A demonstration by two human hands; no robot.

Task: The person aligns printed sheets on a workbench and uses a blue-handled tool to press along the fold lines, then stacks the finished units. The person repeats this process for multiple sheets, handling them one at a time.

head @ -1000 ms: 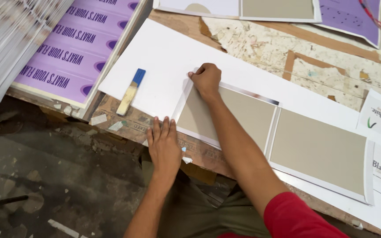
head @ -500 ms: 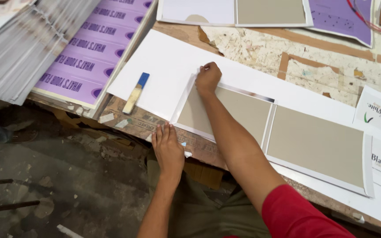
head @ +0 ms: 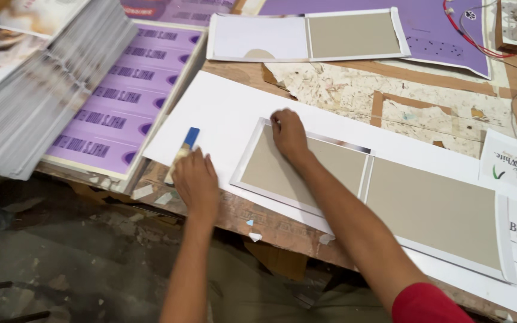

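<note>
At the far left a thick stack of printed sheets [head: 28, 90] sat on the bench, and just beside it lay a pile of purple printed sheets [head: 121, 101]. Next came the left hand [head: 195, 182], lying palm down near the front edge of the wooden table [head: 438, 96], its fingers curled loosely over the lower end of a small scraper [head: 184, 152] with a blue tip. Whether the fingers actually gripped the scraper or only rested on it could not be told. The scraper lay tilted on the left corner of a large white sheet [head: 222, 113] spread across the table.

On that white sheet lay an open grey board cover [head: 390, 197], two grey panels side by side with a narrow strip between them and a white border folded around the edges. The right hand [head: 288, 137] pressed down flat on the top left corner of the left panel, fingers together and holding nothing. Farther back on the table lay another board cover [head: 330, 36], and to the right a purple sheet [head: 438, 36] with red wires [head: 468, 36] lying over it.
</note>
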